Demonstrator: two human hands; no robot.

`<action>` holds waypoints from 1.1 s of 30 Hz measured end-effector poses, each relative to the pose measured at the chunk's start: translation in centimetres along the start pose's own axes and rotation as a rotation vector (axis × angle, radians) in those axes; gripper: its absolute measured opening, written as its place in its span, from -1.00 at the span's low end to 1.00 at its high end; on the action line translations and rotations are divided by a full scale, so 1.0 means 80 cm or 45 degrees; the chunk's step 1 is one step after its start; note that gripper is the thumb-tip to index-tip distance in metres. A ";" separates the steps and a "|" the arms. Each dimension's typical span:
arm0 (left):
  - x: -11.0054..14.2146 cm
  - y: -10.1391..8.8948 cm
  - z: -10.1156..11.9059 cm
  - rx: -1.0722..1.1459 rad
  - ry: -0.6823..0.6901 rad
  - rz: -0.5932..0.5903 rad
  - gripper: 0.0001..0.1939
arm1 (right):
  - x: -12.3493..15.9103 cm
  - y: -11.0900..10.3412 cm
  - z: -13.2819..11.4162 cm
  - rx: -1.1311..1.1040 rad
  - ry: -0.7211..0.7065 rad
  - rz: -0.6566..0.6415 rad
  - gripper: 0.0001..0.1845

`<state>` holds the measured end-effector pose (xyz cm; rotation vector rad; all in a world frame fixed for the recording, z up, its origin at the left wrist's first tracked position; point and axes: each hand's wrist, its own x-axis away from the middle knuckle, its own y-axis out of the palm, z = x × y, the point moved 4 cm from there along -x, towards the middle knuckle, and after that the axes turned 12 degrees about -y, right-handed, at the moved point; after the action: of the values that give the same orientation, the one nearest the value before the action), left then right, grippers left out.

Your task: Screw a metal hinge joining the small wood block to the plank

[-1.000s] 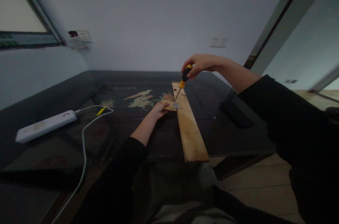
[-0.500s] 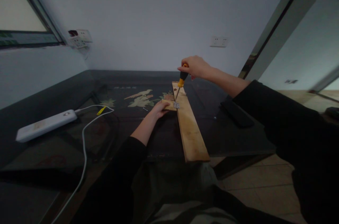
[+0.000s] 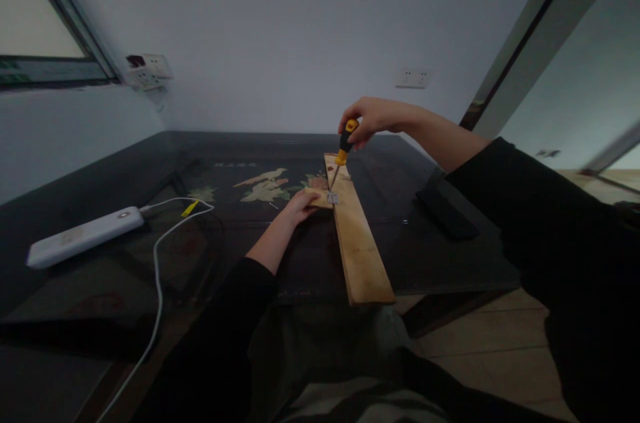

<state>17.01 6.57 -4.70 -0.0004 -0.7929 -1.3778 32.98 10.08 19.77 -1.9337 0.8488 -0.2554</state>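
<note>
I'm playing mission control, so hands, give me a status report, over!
Right hand gripping screwdriver, tip at metal piece. Left hand holding small wood piece beside long board. Power strip well clear, left.

Illegible characters (image 3: 235,164) on the tabletop (image 3: 425,263)

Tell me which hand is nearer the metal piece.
Left. The left hand is just left of the metal piece, holding the small board; the right hand is above it, gripping the screwdriver.
</note>
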 end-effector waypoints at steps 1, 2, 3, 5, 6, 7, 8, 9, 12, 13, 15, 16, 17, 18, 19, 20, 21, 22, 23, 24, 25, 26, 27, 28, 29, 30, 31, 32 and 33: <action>0.002 0.000 0.000 -0.014 0.000 0.033 -0.65 | -0.001 0.000 -0.001 0.044 -0.006 0.013 -0.66; 0.004 0.001 0.001 -0.033 0.007 0.063 -0.66 | -0.002 0.000 -0.001 0.101 -0.015 0.029 -0.67; 0.006 0.001 0.002 -0.046 0.012 0.087 -0.68 | -0.003 0.001 -0.001 0.168 -0.024 0.044 -0.68; 0.010 0.004 0.002 -0.057 0.015 0.096 -0.70 | -0.006 0.004 -0.001 0.301 -0.037 0.073 -0.69; 0.012 0.004 0.002 -0.054 0.014 0.090 -0.70 | -0.007 0.006 -0.001 0.357 -0.040 0.093 -0.68; 0.013 0.005 0.003 -0.049 0.011 0.079 -0.69 | -0.008 0.007 -0.001 0.403 -0.040 0.119 -0.66; 0.014 0.006 0.003 -0.046 0.011 0.066 -0.68 | -0.008 0.008 -0.001 0.442 -0.044 0.148 -0.64; 0.014 0.006 0.003 -0.045 0.012 0.055 -0.67 | -0.009 0.008 -0.001 0.476 -0.048 0.178 -0.61; 0.013 0.006 0.003 -0.051 0.016 0.055 -0.68 | -0.010 0.009 0.000 0.546 -0.051 0.226 -0.58; 0.012 0.005 0.003 -0.053 0.017 0.067 -0.68 | -0.010 0.009 0.000 0.550 -0.045 0.224 -0.59; 0.010 0.003 0.002 -0.058 0.017 0.084 -0.70 | -0.010 0.008 0.001 0.521 -0.027 0.201 -0.61; 0.009 0.003 0.002 -0.061 0.014 0.086 -0.70 | -0.009 0.008 0.002 0.489 -0.016 0.184 -0.62; 0.007 0.002 0.002 -0.062 0.010 0.086 -0.69 | -0.008 0.007 0.002 0.445 -0.005 0.160 -0.61; 0.005 0.001 0.002 -0.062 0.005 0.080 -0.69 | -0.006 0.006 0.002 0.390 0.007 0.125 -0.59; 0.004 0.001 0.001 -0.059 0.002 0.072 -0.68 | -0.004 0.005 0.002 0.327 0.019 0.075 -0.56; 0.002 0.000 0.001 -0.057 0.001 0.059 -0.68 | -0.002 0.004 0.001 0.263 0.030 0.018 -0.53; 0.000 0.000 0.001 -0.055 0.003 0.041 -0.68 | 0.001 0.003 0.001 0.207 0.041 -0.041 -0.50; -0.002 -0.001 0.001 -0.056 0.008 0.024 -0.69 | 0.003 0.003 0.000 0.165 0.053 -0.095 -0.47; -0.004 -0.001 0.000 -0.057 0.014 0.013 -0.71 | 0.005 0.002 -0.001 0.143 0.062 -0.138 -0.45; -0.005 -0.002 0.000 -0.058 0.019 0.011 -0.72 | 0.006 0.001 -0.001 0.142 0.070 -0.163 -0.43; -0.007 -0.003 0.000 -0.057 0.023 0.013 -0.72 | 0.006 0.001 -0.002 0.159 0.075 -0.172 -0.43; -0.008 -0.004 0.000 -0.055 0.023 0.013 -0.71 | 0.006 0.002 -0.003 0.194 0.078 -0.169 -0.44; -0.009 -0.005 0.000 -0.053 0.019 0.009 -0.69 | 0.005 0.002 -0.004 0.249 0.081 -0.159 -0.46; -0.010 -0.005 0.000 -0.050 0.014 -0.002 -0.67 | 0.003 0.004 -0.004 0.325 0.085 -0.139 -0.50; -0.010 -0.004 0.000 -0.048 0.010 -0.013 -0.66 | 0.002 0.005 -0.005 0.417 0.092 -0.108 -0.53; -0.010 -0.004 0.000 -0.046 0.009 -0.019 -0.66 | 0.000 0.006 -0.006 0.515 0.101 -0.071 -0.55; -0.009 -0.004 0.000 -0.043 0.011 -0.021 -0.66 | -0.001 0.007 -0.006 0.602 0.106 -0.034 -0.55; -0.008 -0.004 0.001 -0.041 0.013 -0.019 -0.65 | -0.002 0.008 -0.006 0.664 0.107 -0.004 -0.55; -0.007 -0.003 0.001 -0.040 0.015 -0.015 -0.65 | -0.003 0.009 -0.006 0.689 0.103 0.011 -0.54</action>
<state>16.73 7.01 -5.03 -0.0120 -0.7624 -1.3999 32.20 9.72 19.42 -1.4208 0.7455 -0.5053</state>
